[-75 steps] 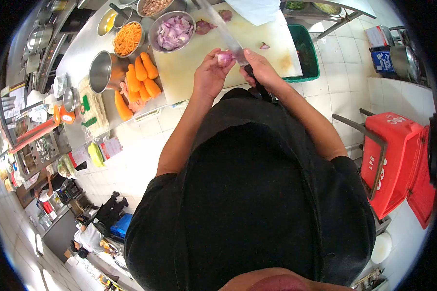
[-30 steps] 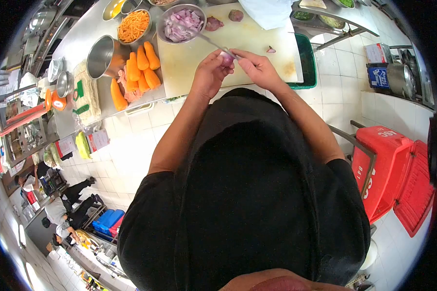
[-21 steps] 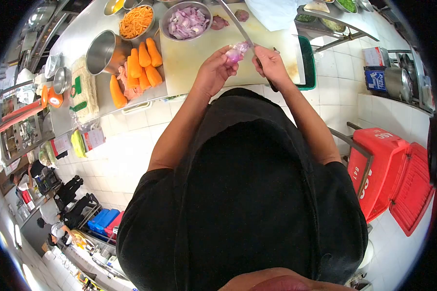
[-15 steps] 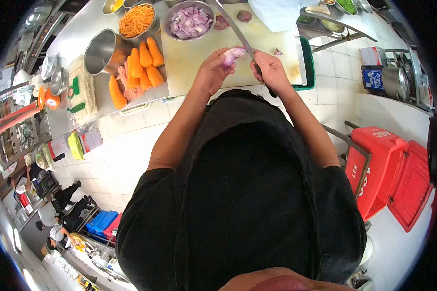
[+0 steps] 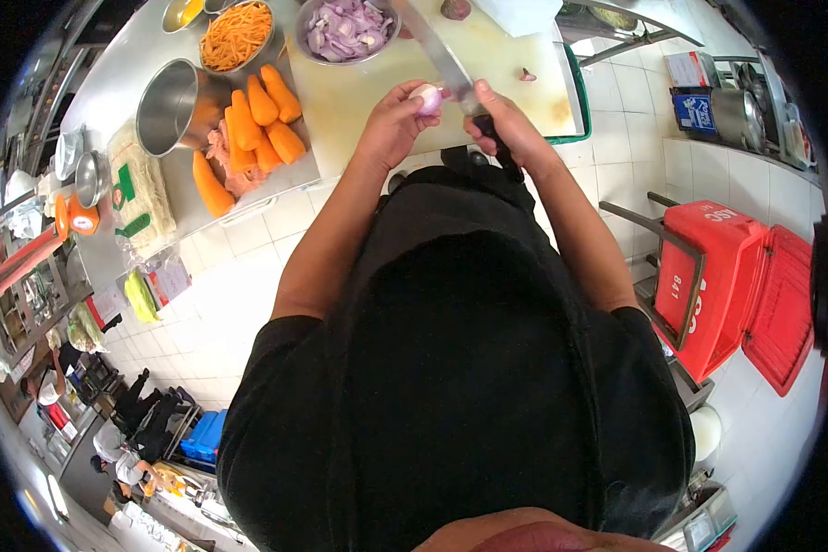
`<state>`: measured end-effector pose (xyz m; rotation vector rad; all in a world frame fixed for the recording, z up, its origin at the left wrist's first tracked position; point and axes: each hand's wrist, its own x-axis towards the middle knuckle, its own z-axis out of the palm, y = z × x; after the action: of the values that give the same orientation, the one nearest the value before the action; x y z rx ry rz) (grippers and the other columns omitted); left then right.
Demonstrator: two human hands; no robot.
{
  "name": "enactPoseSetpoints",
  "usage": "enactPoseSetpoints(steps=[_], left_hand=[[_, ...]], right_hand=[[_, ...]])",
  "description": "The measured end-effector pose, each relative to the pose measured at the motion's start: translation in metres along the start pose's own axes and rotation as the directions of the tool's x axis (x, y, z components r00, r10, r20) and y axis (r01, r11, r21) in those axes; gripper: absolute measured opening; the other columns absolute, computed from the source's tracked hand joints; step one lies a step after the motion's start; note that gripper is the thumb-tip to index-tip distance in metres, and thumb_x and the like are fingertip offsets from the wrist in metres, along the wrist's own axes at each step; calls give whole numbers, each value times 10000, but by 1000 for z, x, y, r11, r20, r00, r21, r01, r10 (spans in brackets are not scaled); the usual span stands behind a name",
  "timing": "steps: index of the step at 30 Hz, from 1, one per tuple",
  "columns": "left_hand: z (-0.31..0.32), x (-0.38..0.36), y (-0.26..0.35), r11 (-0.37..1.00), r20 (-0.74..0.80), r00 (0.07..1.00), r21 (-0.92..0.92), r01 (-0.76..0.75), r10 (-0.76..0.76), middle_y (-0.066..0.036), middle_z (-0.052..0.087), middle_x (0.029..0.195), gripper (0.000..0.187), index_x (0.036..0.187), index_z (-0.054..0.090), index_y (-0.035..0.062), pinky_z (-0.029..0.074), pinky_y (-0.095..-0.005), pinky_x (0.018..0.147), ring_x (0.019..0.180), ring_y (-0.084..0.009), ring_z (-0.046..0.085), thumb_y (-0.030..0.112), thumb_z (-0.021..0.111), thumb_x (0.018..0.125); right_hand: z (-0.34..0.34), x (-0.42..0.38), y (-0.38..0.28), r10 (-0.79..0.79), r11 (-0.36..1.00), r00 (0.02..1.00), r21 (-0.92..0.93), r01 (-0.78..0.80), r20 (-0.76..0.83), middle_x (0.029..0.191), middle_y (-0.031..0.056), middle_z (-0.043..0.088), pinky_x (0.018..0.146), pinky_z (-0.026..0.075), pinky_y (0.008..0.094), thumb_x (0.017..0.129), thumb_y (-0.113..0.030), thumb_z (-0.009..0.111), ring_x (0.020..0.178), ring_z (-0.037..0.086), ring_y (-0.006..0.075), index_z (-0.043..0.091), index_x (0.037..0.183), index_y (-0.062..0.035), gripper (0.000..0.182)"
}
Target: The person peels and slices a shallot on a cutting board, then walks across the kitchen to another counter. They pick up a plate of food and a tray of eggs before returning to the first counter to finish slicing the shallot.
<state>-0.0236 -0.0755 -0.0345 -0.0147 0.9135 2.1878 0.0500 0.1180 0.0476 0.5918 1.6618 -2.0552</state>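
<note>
Hovering above the cutting board's near edge [image 5: 377, 156], both hands pare: left hand [image 5: 388, 129] pinches shallot [image 5: 428, 97], right hand [image 5: 511, 133] grips knife [image 5: 442, 60].

L hand [image 5: 391, 124] holds shallot [image 5: 429, 97]; R hand [image 5: 506, 129] grips knife [image 5: 451, 72].

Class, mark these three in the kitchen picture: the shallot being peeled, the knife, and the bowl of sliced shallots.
shallot [image 5: 428, 97], head view, on its pale peeled side.
knife [image 5: 440, 57], head view, on the flat of the blade.
bowl of sliced shallots [image 5: 302, 48], head view, on the near left steel rim.

shiny steel knife blade [image 5: 437, 57], matt pale cutting board [image 5: 359, 92] (lightly stained), brushed metal bowl [image 5: 348, 32]
</note>
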Motion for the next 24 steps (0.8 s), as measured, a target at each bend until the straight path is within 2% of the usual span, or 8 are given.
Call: enactPoseSetpoints(steps=[2,6,11,15,18,24], left_hand=[[3,1,3,1000,50,999,-4,14,-14,-147,621,1102,441,1298,456,-13,537,-349,790,891,-230,633,106,591,895],[11,4,7,999,22,999,-23,-33,34,-131,622,1090,445,1303,466,2,531,-337,794,893,-222,630,132,598,899],[23,6,4,994,-102,990,56,-96,102,-128,618,1090,448,1304,473,22,521,-319,780,886,-204,619,157,614,901],[34,11,0,994,-101,990,58,-93,98,-124,621,1067,421,1276,474,19,522,-321,770,858,-199,615,115,609,889],[43,14,-2,997,-87,994,30,-65,68,-116,631,1039,366,1231,500,23,525,-330,757,829,-191,615,71,592,880],[42,17,-10,996,-79,996,-73,-41,36,-141,610,1090,407,1258,479,19,509,-318,788,854,-208,594,105,559,868]], right_hand=[[-1,11,8,3,1000,999,3,-3,46,648,14,482,410,321,245,957,-632,391,451,391,88,535,1164,-89,598],[-3,18,-3,-5,999,998,35,2,70,650,15,497,408,315,238,983,-552,419,464,404,85,554,1110,-90,498],[-15,19,-11,-142,988,981,-49,149,135,630,-6,487,406,311,231,987,-506,456,472,408,67,604,1039,-95,440],[-42,35,-13,-184,978,983,-95,185,19,631,-13,497,418,296,226,1000,-476,453,456,394,57,582,934,-97,406],[-61,44,-18,-142,986,988,-94,136,-64,630,-16,495,414,295,225,991,-494,463,454,394,54,590,944,-101,416],[-74,33,-22,-131,991,989,-7,131,-68,629,-16,493,412,305,220,981,-513,473,455,397,51,595,959,-108,423]])
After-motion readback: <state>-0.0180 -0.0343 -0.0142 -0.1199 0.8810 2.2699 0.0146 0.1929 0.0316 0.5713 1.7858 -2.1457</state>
